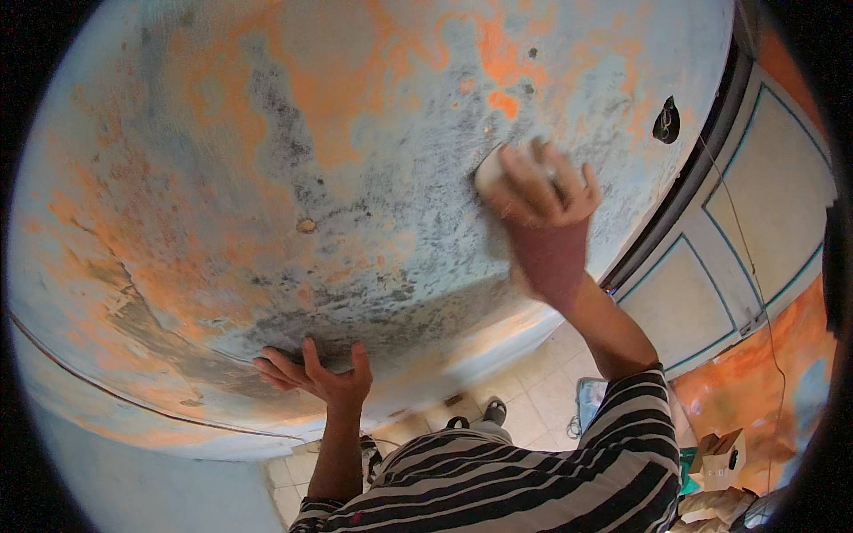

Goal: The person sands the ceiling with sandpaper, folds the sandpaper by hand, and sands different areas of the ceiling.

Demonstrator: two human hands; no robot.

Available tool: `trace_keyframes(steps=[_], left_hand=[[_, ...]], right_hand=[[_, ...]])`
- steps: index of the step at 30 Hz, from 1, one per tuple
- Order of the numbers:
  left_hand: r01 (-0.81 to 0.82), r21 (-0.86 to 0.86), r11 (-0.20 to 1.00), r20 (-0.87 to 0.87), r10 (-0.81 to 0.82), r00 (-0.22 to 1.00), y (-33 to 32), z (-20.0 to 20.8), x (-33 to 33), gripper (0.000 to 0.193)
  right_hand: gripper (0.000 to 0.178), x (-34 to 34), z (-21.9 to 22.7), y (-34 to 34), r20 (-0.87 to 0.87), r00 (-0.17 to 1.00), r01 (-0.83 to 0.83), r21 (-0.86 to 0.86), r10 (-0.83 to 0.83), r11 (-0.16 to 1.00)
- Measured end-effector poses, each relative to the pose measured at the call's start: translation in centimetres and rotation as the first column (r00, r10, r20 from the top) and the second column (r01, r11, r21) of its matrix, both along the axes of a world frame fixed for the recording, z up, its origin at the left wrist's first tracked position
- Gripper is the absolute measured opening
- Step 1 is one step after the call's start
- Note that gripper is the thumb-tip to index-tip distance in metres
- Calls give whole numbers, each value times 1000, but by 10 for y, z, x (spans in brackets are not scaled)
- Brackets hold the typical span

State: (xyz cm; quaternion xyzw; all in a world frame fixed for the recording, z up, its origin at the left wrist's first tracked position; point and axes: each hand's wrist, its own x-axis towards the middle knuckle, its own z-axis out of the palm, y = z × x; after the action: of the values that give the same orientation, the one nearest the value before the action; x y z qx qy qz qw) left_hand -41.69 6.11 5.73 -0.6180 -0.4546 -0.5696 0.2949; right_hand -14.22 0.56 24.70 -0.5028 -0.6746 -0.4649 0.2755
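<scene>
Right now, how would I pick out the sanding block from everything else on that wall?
Start at the big pale-blue wall mottled with orange and dark patches. Go to its upper right, where the right hand presses flat. The sanding block is the pale rounded edge poking from under those fingers, with dark red sandpaper hanging below.

A weathered wall (pixel 293 178) fills most of the view — pale blue paint worn through to orange patches, with dark grey mottling from the centre down toward 7 o'clock. A small dark hole (pixel 666 123) sits at 2 o'clock. Toward 3 o'clock stands a cream panelled door (pixel 755 222) with teal trim, set in a dark frame (pixel 689 191). At 5 o'clock the floor (pixel 533 391) is pale tile, and a cardboard box (pixel 721 455) rests near an orange wall (pixel 786 355) — soft daylight throughout.
</scene>
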Motion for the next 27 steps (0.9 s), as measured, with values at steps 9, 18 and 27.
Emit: trace_keyframes(steps=[9, 18, 27], left_hand=[[29, -38, 999, 24, -28, 999, -1, -4, -3, 74], [66, -42, 997, 36, -65, 997, -1, -9, -6, 68], [83, -32, 996, 32, -82, 996, -1, -6, -3, 66]], right_hand=[[40, 11, 6, -1, -137, 990, 39, 81, -27, 996], [36, -12, -3, 1, -179, 976, 129, 0, -127, 992], [38, -18, -21, 11, -156, 988, 23, 102, -7, 995]])
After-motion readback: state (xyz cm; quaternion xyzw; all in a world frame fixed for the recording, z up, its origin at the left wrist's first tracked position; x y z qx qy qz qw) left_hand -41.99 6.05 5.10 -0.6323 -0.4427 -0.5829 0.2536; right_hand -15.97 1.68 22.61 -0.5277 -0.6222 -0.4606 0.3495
